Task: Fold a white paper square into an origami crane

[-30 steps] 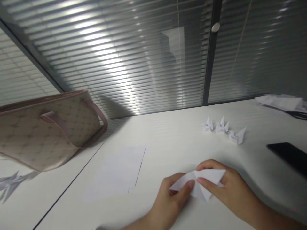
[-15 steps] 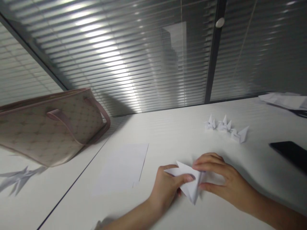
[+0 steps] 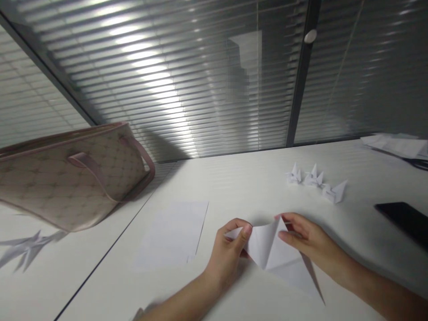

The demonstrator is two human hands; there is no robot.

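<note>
A partly folded white sheet of paper [image 3: 264,243] is spread between my two hands, low over the white table. My left hand [image 3: 230,243] pinches its left end, thumb on top and fingers behind. At the upper right edge, my right hand [image 3: 306,234] grips the paper between thumb and fingers. A crease runs down the middle, and a pointed flap [image 3: 297,274] hangs out to the lower right. Beyond my right hand stand three small folded paper cranes [image 3: 314,178] in a slanting row.
Flat white paper [image 3: 170,234] lies left of my hands. A quilted beige handbag [image 3: 70,178] stands at the left, with a larger folded paper piece [image 3: 28,247] before it. To the right are a black phone [image 3: 403,220] and loose papers [image 3: 397,145]. Blinds [image 3: 200,89] rise behind the table.
The compact folded paper has been opened out wider between my hands, and a flap now extends to the lower right. My right hand has shifted its grip on the paper's edge.
</note>
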